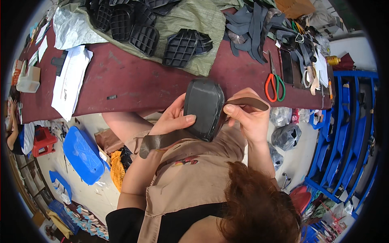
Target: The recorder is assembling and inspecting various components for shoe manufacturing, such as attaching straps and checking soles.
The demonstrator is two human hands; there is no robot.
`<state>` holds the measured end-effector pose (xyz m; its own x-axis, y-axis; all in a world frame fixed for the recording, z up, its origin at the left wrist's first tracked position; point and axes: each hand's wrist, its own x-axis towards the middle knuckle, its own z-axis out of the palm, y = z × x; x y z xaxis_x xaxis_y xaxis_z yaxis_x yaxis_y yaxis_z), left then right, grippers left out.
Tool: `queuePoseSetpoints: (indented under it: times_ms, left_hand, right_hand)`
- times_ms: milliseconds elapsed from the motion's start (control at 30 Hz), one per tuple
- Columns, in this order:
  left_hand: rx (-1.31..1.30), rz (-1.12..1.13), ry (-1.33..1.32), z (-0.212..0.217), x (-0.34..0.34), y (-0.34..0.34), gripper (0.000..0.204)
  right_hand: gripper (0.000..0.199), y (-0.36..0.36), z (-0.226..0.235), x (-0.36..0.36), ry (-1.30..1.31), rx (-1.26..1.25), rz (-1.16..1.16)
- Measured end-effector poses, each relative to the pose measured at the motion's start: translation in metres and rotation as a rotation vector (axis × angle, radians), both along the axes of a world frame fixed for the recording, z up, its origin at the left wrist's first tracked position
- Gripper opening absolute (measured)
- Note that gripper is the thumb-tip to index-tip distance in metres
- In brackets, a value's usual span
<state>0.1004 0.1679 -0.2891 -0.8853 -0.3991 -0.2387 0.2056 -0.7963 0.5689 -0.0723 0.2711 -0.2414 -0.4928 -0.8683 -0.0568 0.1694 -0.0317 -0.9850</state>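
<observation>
A dark grey rounded pad is held upright in front of my chest, just below the edge of the dark red table. My left hand cups its left side, thumb laid across its lower face. A long brown strip runs along the pad's edge, one end hanging over my lap. The strip's other end sticks out to the right, pinched by my right hand against the pad's right edge.
Black grid-ribbed pads lie on a green sack at the table's back. Grey strips are heaped at the right, with orange-and-green scissors beside them. White papers lie left. A blue lid is on the floor, blue shelving at right.
</observation>
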Motion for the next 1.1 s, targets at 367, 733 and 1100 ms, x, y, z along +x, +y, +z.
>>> queuePoseSetpoints:
  times_ms: [367, 733, 1100]
  left_hand:
    - [-0.027, -0.179, 0.093, -0.003, 0.017, -0.001, 0.075]
    - [-0.222, -0.424, 0.249, -0.003, 0.014, -0.008, 0.068]
    - [-0.266, 0.305, 0.232, 0.029, -0.025, -0.015, 0.077]
  right_hand:
    - [0.013, 0.001, -0.004, -0.002, -0.114, -0.13, 0.048]
    - [0.013, -0.017, -0.025, -0.007, -0.481, 0.114, 0.143]
    - [0.075, -0.029, 0.003, 0.012, -0.27, -0.301, -0.055]
